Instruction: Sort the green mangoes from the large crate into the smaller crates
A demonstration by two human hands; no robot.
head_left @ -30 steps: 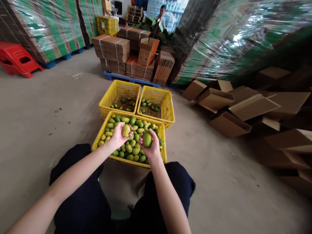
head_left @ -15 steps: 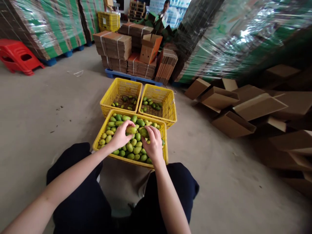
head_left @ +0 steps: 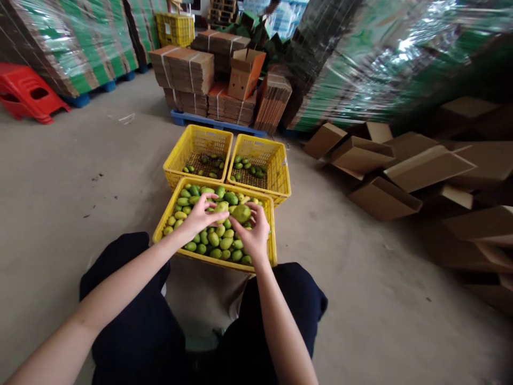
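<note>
My left hand (head_left: 202, 216) is closed on a yellow-green mango (head_left: 222, 209), gripped between the fingers and the thumb. In my right hand (head_left: 255, 231) is a darker green mango (head_left: 241, 214), its near end turned up toward me. Both hands are side by side over a yellow crate (head_left: 216, 261), which is full of loose green and yellowish mangoes (head_left: 214, 239). Parts of the pile are hidden by my hands.
Behind the full crate stand two more yellow crates, the left one (head_left: 172, 166) and the right one (head_left: 282, 174), each with some mangoes at the bottom. Flattened cartons (head_left: 188, 69) lie on a blue pallet (head_left: 192, 118). Open cardboard boxes (head_left: 385, 198) are piled right; a red stool (head_left: 32, 93) stands left.
Both mangoes are still held but have been turned in the fingers; the right one now shows its end. My hands are raised slightly, and the view has shifted a little.
</note>
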